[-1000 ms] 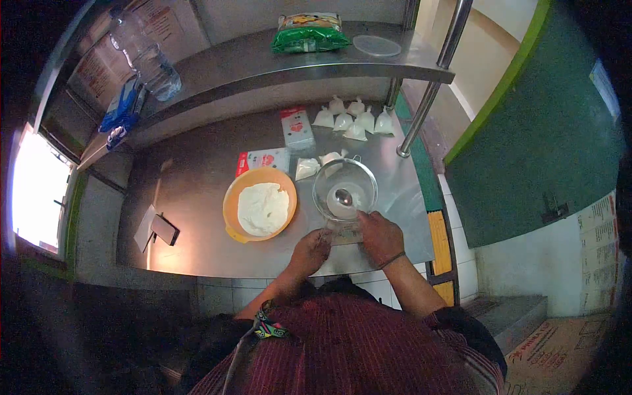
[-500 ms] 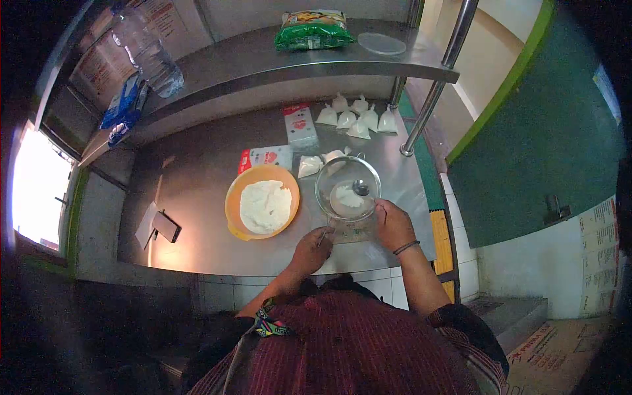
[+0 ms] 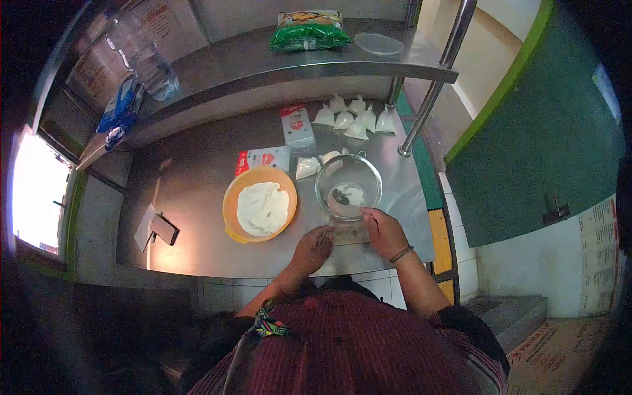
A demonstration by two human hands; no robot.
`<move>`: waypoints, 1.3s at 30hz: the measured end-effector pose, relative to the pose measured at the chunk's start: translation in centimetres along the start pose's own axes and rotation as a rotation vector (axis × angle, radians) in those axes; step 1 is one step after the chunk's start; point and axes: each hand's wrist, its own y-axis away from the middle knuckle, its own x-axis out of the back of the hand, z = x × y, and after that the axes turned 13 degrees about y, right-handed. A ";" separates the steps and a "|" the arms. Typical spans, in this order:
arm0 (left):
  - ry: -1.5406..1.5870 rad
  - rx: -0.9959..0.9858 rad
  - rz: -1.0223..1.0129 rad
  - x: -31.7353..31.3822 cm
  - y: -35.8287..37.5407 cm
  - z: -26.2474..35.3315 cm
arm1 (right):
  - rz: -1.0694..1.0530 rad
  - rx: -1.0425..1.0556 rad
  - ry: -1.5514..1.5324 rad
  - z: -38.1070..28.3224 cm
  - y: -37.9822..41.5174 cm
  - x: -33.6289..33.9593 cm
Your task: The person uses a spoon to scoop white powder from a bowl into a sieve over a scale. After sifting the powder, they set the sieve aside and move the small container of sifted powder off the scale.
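Observation:
A round mesh sieve [image 3: 363, 172] lies near the table's right side, with white powder [image 3: 354, 195] and the dark bowl of a spoon [image 3: 339, 196] in it. My right hand [image 3: 383, 232] is closed in a pinch on the spoon's handle at the sieve's near rim. Closed at the sieve's near left side is my left hand [image 3: 314, 249], holding what seems to be the sieve's handle. Under the sieve's near edge shows a flat brownish piece [image 3: 351, 234]. To the left stands an orange bowl [image 3: 232, 214] of white powder.
Tied bags of white powder [image 3: 356, 128] and two red-and-white boxes [image 3: 297, 125], [image 3: 266, 158] stand behind. A phone [image 3: 164, 229] is at the left. Above, the shelf [image 3: 230, 71] holds a green packet [image 3: 309, 36], a clear lid [image 3: 378, 43] and a plastic bottle [image 3: 148, 66].
My right hand has moved left and slightly nearer to me. The spoon's bowl has shifted left and down within the sieve, from the powder's right side to its left.

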 end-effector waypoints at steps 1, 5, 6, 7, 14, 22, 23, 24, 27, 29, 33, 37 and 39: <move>0.012 -0.023 -0.020 0.1 -0.1 -0.1 | 0.005 -0.004 0.063 -0.9 0.2 0.5; -0.070 -0.124 -0.013 0.1 -0.3 0.2 | -0.016 0.015 0.342 -1.5 0.2 0.6; -0.069 -0.125 -0.014 0.1 -0.3 0.3 | -0.015 0.015 0.343 -1.6 0.1 0.7; -0.051 -0.117 -0.031 0.2 -0.4 0.5 | -0.064 -0.015 0.449 -1.6 0.0 0.9; -0.002 -0.074 -0.041 0.4 -0.4 1.0 | 0.019 -0.080 0.336 -0.6 -0.6 1.1; -0.013 -0.029 -0.046 0.6 0.0 1.5 | 0.055 -0.067 0.017 0.4 -0.8 0.4; -0.041 -0.030 -0.040 0.7 0.1 1.5 | 0.012 -0.044 0.009 0.3 -0.7 0.4; -0.041 -0.031 -0.039 0.7 0.1 1.3 | 0.012 -0.043 0.009 0.1 -0.6 0.5; 0.021 0.082 -0.033 0.6 0.2 1.1 | -0.110 -0.017 0.049 -0.4 -0.1 1.0; 0.029 0.098 -0.055 0.7 0.1 1.2 | -0.078 -0.009 0.087 -0.8 0.2 1.1; 0.016 0.011 -0.046 0.6 0.4 0.7 | -0.020 -0.068 0.074 -1.5 0.0 1.1; 0.012 -0.021 -0.050 0.7 0.5 1.2 | 0.010 -0.030 0.127 -0.9 -0.1 0.6; -0.012 -0.026 -0.042 0.6 0.5 0.8 | -0.017 -0.002 0.135 -0.9 0.1 1.1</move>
